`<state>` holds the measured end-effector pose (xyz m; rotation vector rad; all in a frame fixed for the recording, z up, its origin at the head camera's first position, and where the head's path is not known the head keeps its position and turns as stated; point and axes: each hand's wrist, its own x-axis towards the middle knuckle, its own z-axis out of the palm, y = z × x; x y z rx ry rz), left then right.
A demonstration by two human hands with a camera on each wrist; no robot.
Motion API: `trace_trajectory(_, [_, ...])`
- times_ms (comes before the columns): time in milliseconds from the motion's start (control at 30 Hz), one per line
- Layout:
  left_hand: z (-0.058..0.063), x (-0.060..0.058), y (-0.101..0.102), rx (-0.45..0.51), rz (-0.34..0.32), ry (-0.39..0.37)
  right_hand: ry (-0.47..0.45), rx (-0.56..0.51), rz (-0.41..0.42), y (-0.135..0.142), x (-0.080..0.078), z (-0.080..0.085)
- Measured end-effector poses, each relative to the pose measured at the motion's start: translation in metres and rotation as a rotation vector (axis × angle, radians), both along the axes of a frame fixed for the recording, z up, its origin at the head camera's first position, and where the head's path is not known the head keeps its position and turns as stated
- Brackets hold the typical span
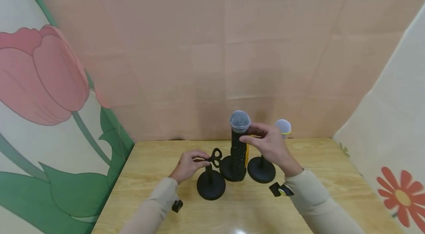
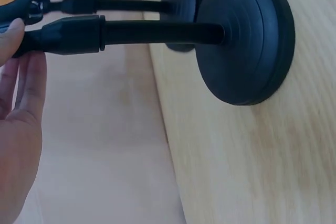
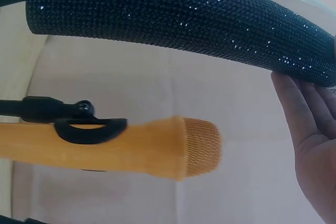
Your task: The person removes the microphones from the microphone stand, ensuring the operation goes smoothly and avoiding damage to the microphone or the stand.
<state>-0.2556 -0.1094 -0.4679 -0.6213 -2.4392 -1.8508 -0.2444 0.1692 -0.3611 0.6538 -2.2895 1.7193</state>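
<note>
My left hand (image 1: 186, 164) pinches the top of a black microphone stand (image 1: 211, 186), just below its looped clip (image 1: 216, 157). The clip has no microphone in it, and the stand's round base rests on the table. In the left wrist view, thumb and fingers meet at the collar on the upright pole (image 2: 163, 32). My right hand (image 1: 273, 147) grips a black glittery microphone (image 1: 238, 153) just under its silver mesh head (image 1: 240, 120). That microphone is upright, to the right of the clip, and its studded handle (image 3: 173, 17) fills the top of the right wrist view.
Behind the black microphone, an orange microphone (image 3: 157, 148) sits in another stand's clip, mostly hidden in the head view. To the right, a pale-headed microphone (image 1: 283, 126) with a yellow ring rises behind my right hand, near a third round base (image 1: 261, 170). Cloth hangs behind the wooden table (image 1: 149, 189).
</note>
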Motion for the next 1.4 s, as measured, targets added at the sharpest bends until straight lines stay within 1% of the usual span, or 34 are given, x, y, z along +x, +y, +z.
trace_trajectory(200, [-0.025,-0.027,-0.011,-0.025,0.055,0.015,-0.033,0.024,0.003,-0.006,-0.003,-0.011])
trace_trajectory(233, [-0.027,-0.030,-0.012,-0.024,0.064,0.023,-0.037,0.028,0.003,-0.007,-0.004,-0.013])
trace_trajectory(400, [-0.026,-0.038,-0.015,-0.038,0.104,0.030,-0.056,0.035,-0.001,-0.013,-0.006,-0.022])
trace_trajectory(500, [-0.025,-0.042,-0.017,-0.074,0.136,0.029,-0.078,0.036,-0.001,-0.016,-0.007,-0.027])
trace_trajectory(633, [-0.026,-0.048,-0.019,-0.099,0.162,0.052,-0.094,0.045,0.014,-0.019,-0.008,-0.035])
trace_trajectory(700, [-0.026,-0.050,-0.019,-0.094,0.168,0.058,-0.099,0.053,0.020,-0.021,-0.008,-0.039])
trace_trajectory(867, [-0.026,-0.057,-0.021,-0.111,0.192,0.059,-0.134,0.065,-0.005,-0.025,-0.008,-0.046])
trace_trajectory(1067, [-0.026,-0.065,-0.023,-0.121,0.195,0.075,-0.158,0.065,-0.007,-0.028,-0.009,-0.051])
trace_trajectory(1233, [-0.025,-0.072,-0.024,-0.141,0.217,0.067,-0.174,0.071,-0.017,-0.030,-0.012,-0.056])
trace_trajectory(1400, [-0.025,-0.078,-0.025,-0.133,0.236,0.035,-0.187,0.052,0.001,-0.034,-0.015,-0.064])
